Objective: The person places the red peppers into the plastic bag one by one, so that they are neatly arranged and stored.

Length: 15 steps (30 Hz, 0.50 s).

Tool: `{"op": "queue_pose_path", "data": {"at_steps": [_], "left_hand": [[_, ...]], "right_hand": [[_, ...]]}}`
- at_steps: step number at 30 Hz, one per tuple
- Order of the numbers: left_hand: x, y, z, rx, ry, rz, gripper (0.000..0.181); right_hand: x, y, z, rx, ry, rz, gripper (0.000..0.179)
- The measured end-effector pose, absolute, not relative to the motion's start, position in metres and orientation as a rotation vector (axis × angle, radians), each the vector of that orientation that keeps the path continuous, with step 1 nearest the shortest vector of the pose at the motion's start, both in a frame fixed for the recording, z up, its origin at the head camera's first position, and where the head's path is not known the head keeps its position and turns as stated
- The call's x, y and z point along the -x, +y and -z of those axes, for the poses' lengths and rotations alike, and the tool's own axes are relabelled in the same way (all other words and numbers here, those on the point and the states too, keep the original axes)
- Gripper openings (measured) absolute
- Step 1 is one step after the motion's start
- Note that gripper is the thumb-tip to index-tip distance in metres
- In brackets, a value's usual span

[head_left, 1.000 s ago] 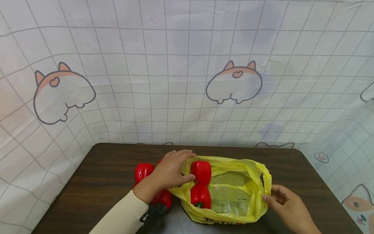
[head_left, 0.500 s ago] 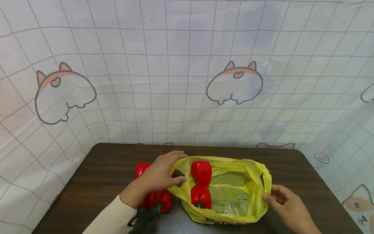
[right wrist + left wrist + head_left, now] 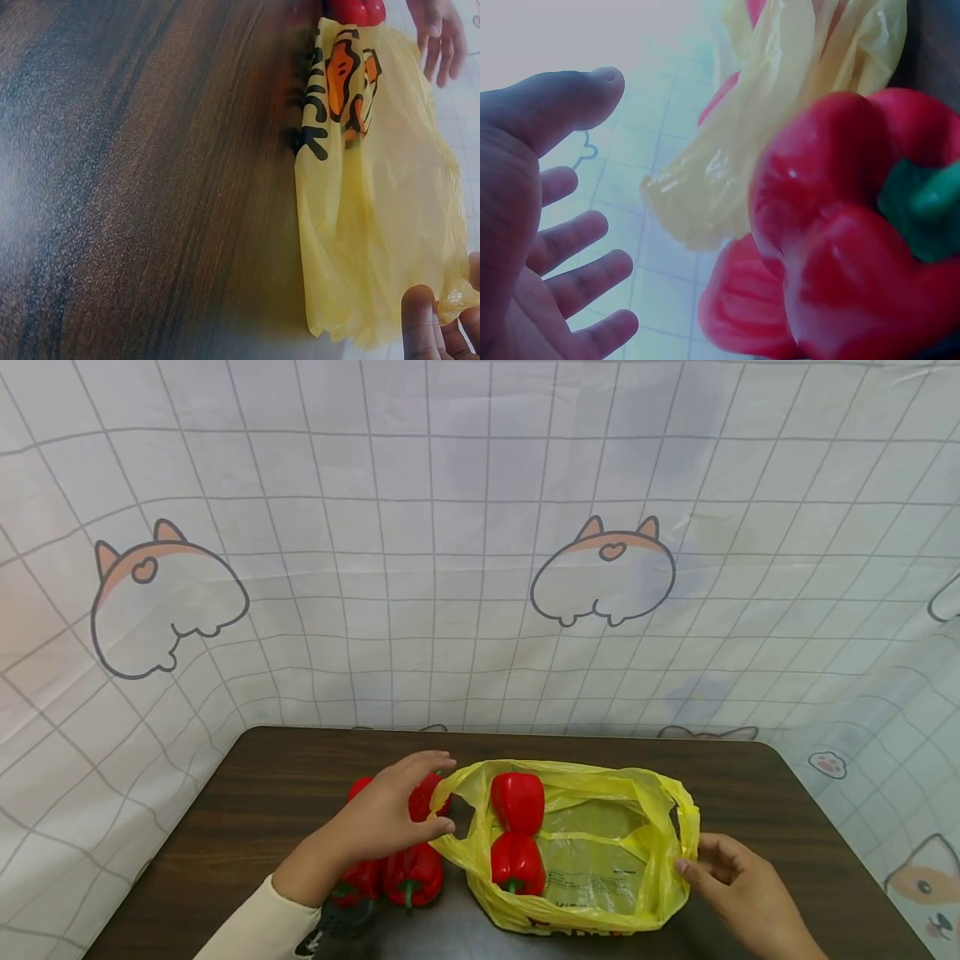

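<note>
A yellow plastic bag [image 3: 663,868] lies with its mouth spread open. Two red bell peppers, a rear one [image 3: 517,802] and a front one [image 3: 517,864], sit inside its left part. My right hand [image 3: 742,893] pinches the bag's right handle between thumb and fingers; the right wrist view shows the thumb [image 3: 420,322] against the plastic. My left hand [image 3: 371,822] hovers over several more red bell peppers [image 3: 412,872] left of the bag, partly hiding them. In the left wrist view, its fingers [image 3: 585,270] are apart and hold nothing, beside a large pepper [image 3: 832,195].
The dark wood-grain table [image 3: 292,760] has rounded back corners. Behind it hangs a white grid-patterned cloth [image 3: 450,568] with cartoon animal prints. The bag's left handle [image 3: 442,802] loops out toward the loose peppers.
My left hand has moved left, from the peppers inside the bag to above the loose ones. The right hand keeps its hold on the bag, which has hardly shifted.
</note>
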<state>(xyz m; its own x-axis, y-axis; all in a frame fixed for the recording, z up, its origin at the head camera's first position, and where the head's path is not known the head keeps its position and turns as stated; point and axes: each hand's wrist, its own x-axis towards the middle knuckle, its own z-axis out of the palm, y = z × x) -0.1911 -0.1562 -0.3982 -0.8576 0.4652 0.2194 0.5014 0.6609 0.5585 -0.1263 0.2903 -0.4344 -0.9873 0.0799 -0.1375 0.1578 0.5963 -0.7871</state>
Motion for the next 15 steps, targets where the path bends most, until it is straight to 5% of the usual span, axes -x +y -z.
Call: {"op": "queue_pose_path", "data": {"at_steps": [15], "left_hand": [[0.178,-0.188,0.409,0.745,-2.85,0.989,0.074]], "right_hand": [[0.124,0.292,0.435,-0.198,2.729,1.378,0.06]]}}
